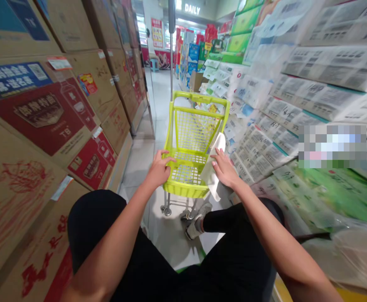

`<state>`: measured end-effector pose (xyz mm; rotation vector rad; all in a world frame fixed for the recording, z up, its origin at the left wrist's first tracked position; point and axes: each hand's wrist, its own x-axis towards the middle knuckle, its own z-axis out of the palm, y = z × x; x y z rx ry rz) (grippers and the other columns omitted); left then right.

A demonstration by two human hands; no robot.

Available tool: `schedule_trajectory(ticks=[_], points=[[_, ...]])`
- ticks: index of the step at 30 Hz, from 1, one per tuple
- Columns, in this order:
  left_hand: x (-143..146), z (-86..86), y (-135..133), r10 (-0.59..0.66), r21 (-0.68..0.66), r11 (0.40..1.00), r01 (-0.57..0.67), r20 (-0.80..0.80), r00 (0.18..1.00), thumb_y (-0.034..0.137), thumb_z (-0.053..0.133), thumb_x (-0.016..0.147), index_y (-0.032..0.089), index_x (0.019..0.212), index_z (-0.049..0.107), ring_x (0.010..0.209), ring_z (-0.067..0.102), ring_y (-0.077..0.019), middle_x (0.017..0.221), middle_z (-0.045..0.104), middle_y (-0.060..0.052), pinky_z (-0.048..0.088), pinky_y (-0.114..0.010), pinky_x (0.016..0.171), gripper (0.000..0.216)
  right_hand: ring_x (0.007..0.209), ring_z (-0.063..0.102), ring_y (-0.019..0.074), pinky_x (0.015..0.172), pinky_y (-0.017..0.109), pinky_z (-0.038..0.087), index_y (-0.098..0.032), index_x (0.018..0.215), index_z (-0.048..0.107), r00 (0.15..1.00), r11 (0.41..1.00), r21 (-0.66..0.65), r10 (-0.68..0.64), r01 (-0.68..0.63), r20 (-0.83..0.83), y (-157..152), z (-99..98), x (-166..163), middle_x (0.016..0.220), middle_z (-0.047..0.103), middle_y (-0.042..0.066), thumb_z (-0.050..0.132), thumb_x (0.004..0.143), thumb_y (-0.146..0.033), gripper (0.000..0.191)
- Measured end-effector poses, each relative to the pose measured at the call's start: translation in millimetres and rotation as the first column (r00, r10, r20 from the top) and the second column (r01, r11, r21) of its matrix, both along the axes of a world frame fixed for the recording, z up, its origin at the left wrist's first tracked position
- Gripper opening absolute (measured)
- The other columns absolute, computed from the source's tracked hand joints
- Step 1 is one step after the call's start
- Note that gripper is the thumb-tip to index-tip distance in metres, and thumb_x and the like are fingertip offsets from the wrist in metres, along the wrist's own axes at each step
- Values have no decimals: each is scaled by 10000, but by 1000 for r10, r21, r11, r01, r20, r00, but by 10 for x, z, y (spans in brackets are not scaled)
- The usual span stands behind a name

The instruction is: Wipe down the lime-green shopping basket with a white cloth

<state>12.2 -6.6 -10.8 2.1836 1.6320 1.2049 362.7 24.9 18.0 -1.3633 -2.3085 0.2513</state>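
Observation:
A small yellow-green shopping cart (188, 189) with a slatted plastic basket stands between my knees, its wheels on the tiled floor. My left hand (161, 168) grips the left rim of the basket, fingers curled over the edge. Over the right rim hangs a white cloth (213, 184), part of it inside the basket and part outside. My right hand (225, 167) presses this cloth against the rim, with the fingertips on the inner side and the palm hidden from above. Nothing else shows inside the near part of the basket.
Stacked cartons (42, 109) rise close on the left. Wrapped paper packs (321, 92) are piled along the right, with green packs (334, 188) lower down. A metal pole (171, 54) stands behind the cart. The tiled aisle (163, 100) runs to a blue stool (153, 63).

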Motion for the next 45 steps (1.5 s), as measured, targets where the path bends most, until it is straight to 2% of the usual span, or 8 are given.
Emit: schedule_trajectory(ticks=[7,11,15,20,30,35,41,45], points=[[139,-70,5,69,4,997,-71,172,983,9,481,800,213,974,813,1520,546,-320,1567,562,-101,426,-561,1333,427,1752,37,317,1401,630,206,-154,1666,489,985,990,19,140,-143,101,-802,-84,-66,1833,306,123,291,1180,-547,655],[96,-100,97,97,-12,995,-97,251,963,23,501,781,203,1052,788,1564,508,-309,1617,527,-111,379,-531,1372,433,1728,196,338,1393,596,261,-164,1631,528,956,976,101,163,-193,244,-889,-22,-73,1736,489,115,403,1171,-425,544],[152,-174,184,192,-140,980,-143,456,869,64,510,790,208,1375,667,1634,420,-289,1637,505,-125,337,-502,1395,623,1534,512,351,1346,555,322,-164,1290,727,931,967,149,150,-209,333,-684,13,-230,1326,756,146,459,1151,-337,348],[161,-228,281,151,-190,980,-65,486,861,92,455,839,195,1520,508,1488,586,-263,1565,616,-134,447,-491,1321,691,1040,694,316,1091,446,461,-161,1036,719,866,954,100,207,-281,456,-370,37,-485,1013,770,147,517,1138,-431,352],[-194,-27,730,144,-269,963,-36,395,907,58,536,736,153,1461,470,1527,529,-315,1560,565,-198,390,-550,1339,734,996,766,321,1024,420,441,-111,1240,747,759,956,-34,254,-292,600,369,233,-834,1021,814,179,399,1163,-549,565],[-344,-26,1132,199,-306,949,-78,389,900,27,537,724,157,1485,407,1355,652,-293,1490,604,-188,469,-520,1269,782,1104,766,368,999,437,463,-119,1251,788,722,955,-129,288,-269,629,962,275,-1118,1144,822,209,390,1151,-622,649],[-547,-121,1538,287,-276,947,-163,502,816,-56,547,660,168,1434,447,1380,622,-275,1446,608,-151,446,-461,1291,811,1053,758,365,882,406,459,-139,1296,715,817,972,-22,208,-234,538,1272,109,-1584,1131,809,204,455,1154,-540,499],[-471,-175,1537,304,-171,952,-252,581,755,-44,506,708,212,1406,500,1476,561,-248,1496,607,-93,415,-415,1328,744,1099,734,331,938,410,467,-137,1242,691,851,941,5,304,-339,429,1260,56,-1920,1199,790,184,474,1160,-440,381]])
